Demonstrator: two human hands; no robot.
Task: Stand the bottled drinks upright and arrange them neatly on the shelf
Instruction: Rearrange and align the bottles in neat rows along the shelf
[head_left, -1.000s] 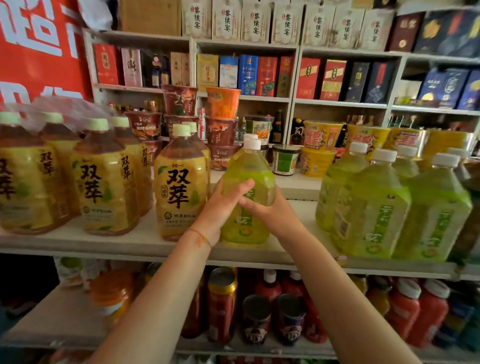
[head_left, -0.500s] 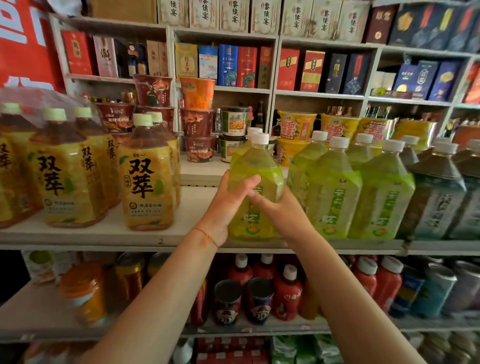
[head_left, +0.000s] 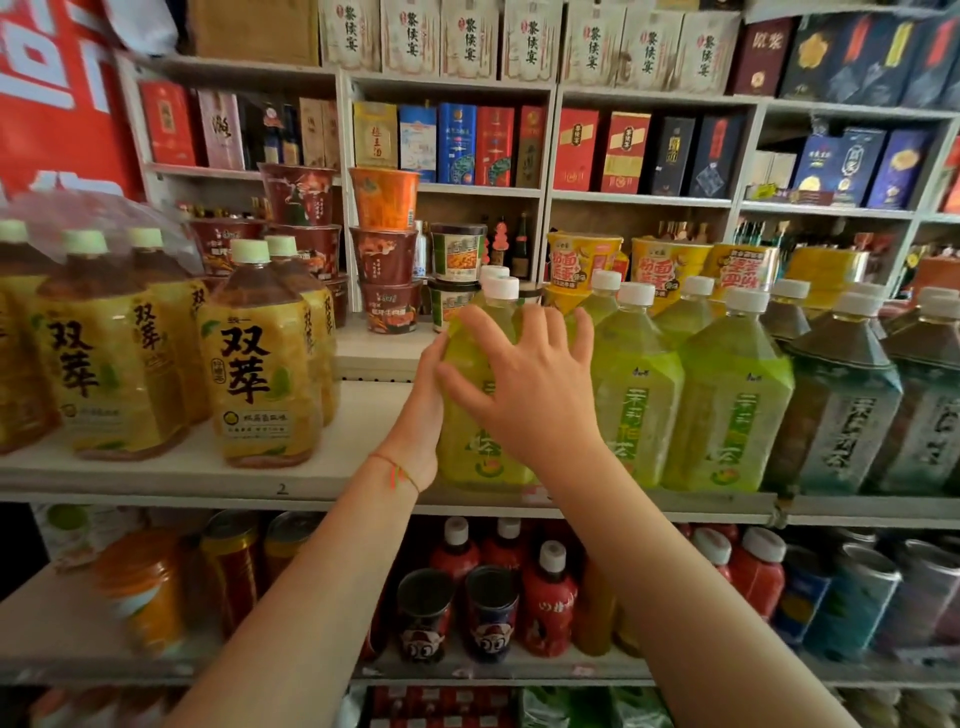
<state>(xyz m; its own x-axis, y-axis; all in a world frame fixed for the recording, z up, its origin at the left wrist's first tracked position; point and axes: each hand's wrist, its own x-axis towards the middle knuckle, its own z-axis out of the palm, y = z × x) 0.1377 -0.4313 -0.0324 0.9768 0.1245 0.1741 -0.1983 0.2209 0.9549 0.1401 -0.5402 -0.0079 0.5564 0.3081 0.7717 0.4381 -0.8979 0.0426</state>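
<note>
A green tea bottle (head_left: 470, 457) with a white cap stands upright on the middle shelf (head_left: 208, 475), at the left end of a row of matching green bottles (head_left: 727, 410). My left hand (head_left: 418, 421) lies against its left side, fingers pointing up. My right hand (head_left: 524, 384) rests on its front with fingers spread and straight, covering most of the label. Amber tea bottles (head_left: 257, 364) stand upright further left, with a gap of bare shelf between them and the green bottle.
Dark tea bottles (head_left: 841, 415) continue the row on the right. Stacked noodle cups (head_left: 384, 249) and yellow tubs (head_left: 584, 262) stand on a raised ledge behind. Red bottles and cans (head_left: 545, 597) fill the shelf below. Boxed goods line the back wall shelves.
The green bottle has slid right, up against the other green bottles. My right hand has let go of its grip and now spreads flat over the front; the left hand shifted to the side.
</note>
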